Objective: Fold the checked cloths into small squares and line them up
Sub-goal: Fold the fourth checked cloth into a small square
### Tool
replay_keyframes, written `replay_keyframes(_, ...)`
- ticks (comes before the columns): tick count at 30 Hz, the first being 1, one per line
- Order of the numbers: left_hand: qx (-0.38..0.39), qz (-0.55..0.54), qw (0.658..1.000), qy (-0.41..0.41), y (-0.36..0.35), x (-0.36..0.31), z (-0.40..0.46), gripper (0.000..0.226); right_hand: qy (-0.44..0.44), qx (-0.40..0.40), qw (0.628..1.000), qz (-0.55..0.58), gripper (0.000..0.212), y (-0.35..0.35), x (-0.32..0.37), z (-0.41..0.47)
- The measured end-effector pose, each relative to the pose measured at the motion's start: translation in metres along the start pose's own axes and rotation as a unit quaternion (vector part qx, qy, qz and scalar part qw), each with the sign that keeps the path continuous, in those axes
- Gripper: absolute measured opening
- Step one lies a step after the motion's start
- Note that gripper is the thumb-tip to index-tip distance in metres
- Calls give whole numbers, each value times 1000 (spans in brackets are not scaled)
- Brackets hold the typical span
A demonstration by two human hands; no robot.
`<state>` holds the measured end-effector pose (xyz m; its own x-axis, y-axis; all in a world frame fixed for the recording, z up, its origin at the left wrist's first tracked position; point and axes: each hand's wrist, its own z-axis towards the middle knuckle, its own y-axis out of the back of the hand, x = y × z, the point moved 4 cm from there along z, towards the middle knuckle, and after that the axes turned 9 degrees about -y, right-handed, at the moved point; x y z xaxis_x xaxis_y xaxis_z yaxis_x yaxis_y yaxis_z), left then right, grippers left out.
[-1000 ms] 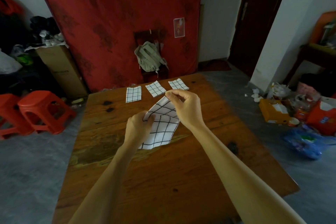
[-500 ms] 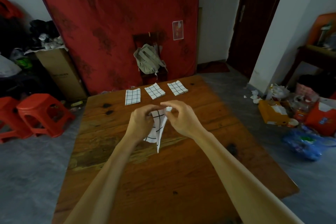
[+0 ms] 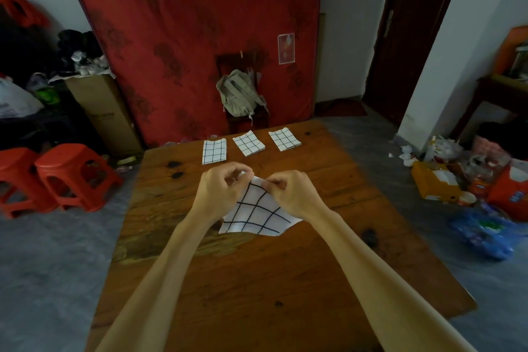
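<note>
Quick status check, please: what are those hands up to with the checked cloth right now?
Left hand and right hand both pinching checked cloth at its top corner. Cloth mid-fold, above wooden table. Three folded squares lined up behind. Nothing in the way.

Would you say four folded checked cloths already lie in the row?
No, only three folded cloths lie there; both hands hold the fourth cloth.

The upper corner of the checked cloth [image 3: 257,214] is hidden between the pinching left hand [image 3: 221,191] and right hand [image 3: 288,194]. The wooden table [image 3: 228,294]'s near edge and both forearms are cut off by the picture's bottom edge.
</note>
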<state>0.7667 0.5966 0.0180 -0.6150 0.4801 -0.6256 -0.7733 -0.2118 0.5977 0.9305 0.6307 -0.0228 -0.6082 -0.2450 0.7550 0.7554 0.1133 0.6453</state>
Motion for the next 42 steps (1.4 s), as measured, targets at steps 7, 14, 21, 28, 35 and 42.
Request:
replay_keyframes(7,10,2,1000,-1,-7,8,0,8,-12,8,1000,-4,18,1,-7,-3)
replay_keyframes(14,23,42,999,-2,-17,7,2,3,9,6,1000,18,18,1,-7,-5)
replay_keyframes(21,-47,59,996,-48,-15,0,3,7,19,-20,999,-16,24,2,-9,-1)
replay_keyframes(28,-123,68,990,-28,-1,8,4,7,-9,-33,999,-40,23,3,-36,-12)
replay_keyframes(35,-130,88,987,-19,1,15,4,7,-47,-8,998,-48,21,4,-63,-16)
replay_keyframes(42,-31,153,987,-34,-7,24,-1,6,-137,74,976,-153,25,6,-80,-15)
